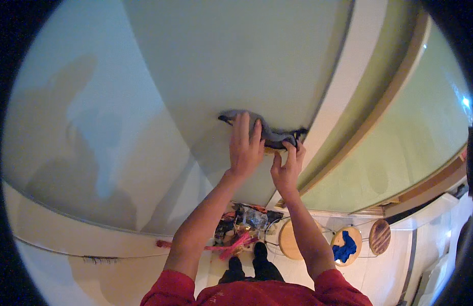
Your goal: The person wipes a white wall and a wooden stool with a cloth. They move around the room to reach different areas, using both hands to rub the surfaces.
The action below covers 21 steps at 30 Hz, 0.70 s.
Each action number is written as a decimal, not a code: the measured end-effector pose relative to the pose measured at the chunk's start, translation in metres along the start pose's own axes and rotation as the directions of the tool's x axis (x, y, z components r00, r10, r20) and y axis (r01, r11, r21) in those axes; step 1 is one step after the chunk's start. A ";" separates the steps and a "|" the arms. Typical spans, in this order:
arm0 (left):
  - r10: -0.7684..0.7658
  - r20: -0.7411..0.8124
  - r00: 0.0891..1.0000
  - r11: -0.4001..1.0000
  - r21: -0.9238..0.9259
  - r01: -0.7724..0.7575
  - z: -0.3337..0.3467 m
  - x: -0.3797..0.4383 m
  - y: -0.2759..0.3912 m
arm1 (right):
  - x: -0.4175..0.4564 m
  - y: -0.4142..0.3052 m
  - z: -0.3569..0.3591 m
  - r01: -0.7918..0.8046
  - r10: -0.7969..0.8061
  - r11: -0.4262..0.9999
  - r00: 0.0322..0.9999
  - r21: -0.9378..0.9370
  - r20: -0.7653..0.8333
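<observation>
In front of me, a grey-and-black piece (273, 134) lies sideways against a pale grey-green wall (236, 57). It has a dark tip at its left end, dark parts at its right end and an orange-yellow patch on its lower side. Whether it is cloth, a plush or a cut-out cannot be told. My left hand (245, 151) presses on its middle with the fingers spread over it. With bent fingers, my right hand (289, 166) grips the lower right end, close to a white upright trim (349, 72). My fingers hide part of the piece.
Right of the trim stands a green panel (404, 126) with a wooden edge (397, 90). On the floor by my feet (255, 264) lie a mixed pile (248, 220) and pink strips (240, 244). Round-topped stools (292, 239) stand at right, one bearing a blue cloth (345, 246).
</observation>
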State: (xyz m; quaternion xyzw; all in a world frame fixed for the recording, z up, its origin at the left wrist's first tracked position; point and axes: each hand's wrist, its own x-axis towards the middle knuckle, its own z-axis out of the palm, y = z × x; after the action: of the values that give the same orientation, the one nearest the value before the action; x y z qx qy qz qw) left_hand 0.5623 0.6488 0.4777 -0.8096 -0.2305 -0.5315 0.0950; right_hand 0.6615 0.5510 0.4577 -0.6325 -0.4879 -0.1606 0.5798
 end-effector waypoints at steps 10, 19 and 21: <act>-0.081 -0.233 0.969 0.993 0.070 0.100 -0.046 0.064 -0.063 | 0.086 -0.082 0.036 0.299 -0.304 0.941 0.952 0.157 0.010; -0.359 -0.183 0.915 0.924 0.070 0.376 -0.050 -0.021 -0.113 | 0.041 -0.086 0.099 0.365 -0.455 0.877 0.839 0.311 0.298; -0.615 -0.115 0.780 0.783 -0.211 0.586 -0.046 -0.053 -0.098 | 0.011 -0.072 0.109 0.311 -0.422 0.895 0.822 0.321 0.381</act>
State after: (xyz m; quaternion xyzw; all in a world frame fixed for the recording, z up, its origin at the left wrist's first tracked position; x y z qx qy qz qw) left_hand 0.4610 0.7019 0.4397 -0.6477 -0.4232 -0.6209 -0.1261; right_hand 0.5692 0.6425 0.4780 -0.4692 -0.7355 -0.0609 0.4851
